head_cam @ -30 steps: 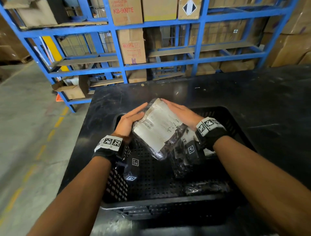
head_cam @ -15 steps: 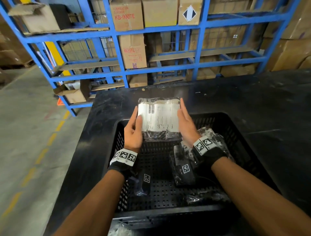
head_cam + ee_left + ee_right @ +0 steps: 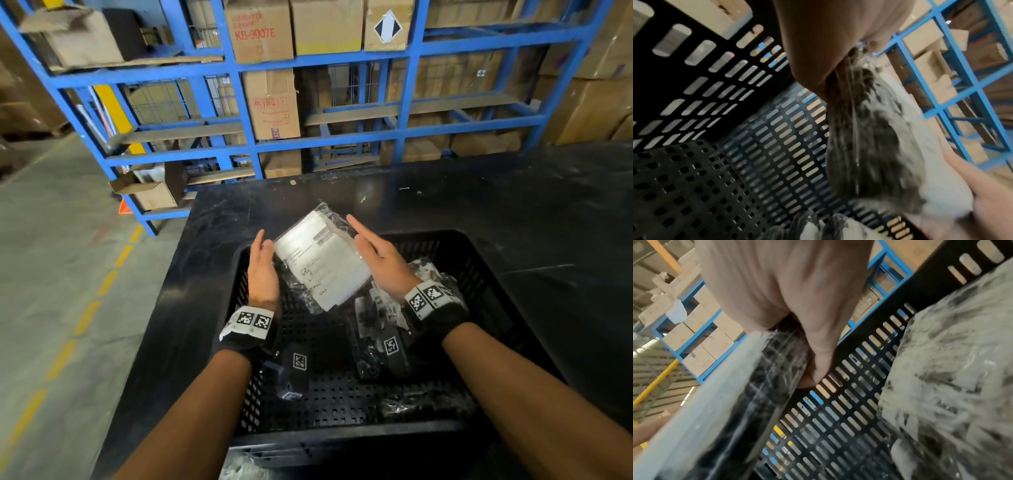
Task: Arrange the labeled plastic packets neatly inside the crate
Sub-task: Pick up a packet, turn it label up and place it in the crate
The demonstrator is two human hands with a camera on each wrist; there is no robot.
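A clear plastic packet with a white printed label (image 3: 322, 263) is held tilted over the far left part of the black perforated crate (image 3: 346, 433). My left hand (image 3: 265, 245) pinches its left corner, thumb on top. On the right edge my right hand (image 3: 359, 236) holds it with the index finger stretched out. The left wrist view shows the blurred packet (image 3: 875, 138) running into the palm. The right wrist view shows its edge (image 3: 740, 394) beside the thumb. Other packets (image 3: 370, 342) lie in the crate's right half, one at the front (image 3: 421, 407).
The crate stands on a black table (image 3: 513, 212). Blue metal racking (image 3: 342, 137) loaded with cardboard boxes rises behind the table. A concrete floor with yellow dashes (image 3: 68, 291) lies to the left. The crate's left floor (image 3: 308, 394) shows bare perforated plastic.
The labeled packet has turned from square-on between both hands to a slant, and it sits a little lower over the crate. Both hands kept hold of its edges.
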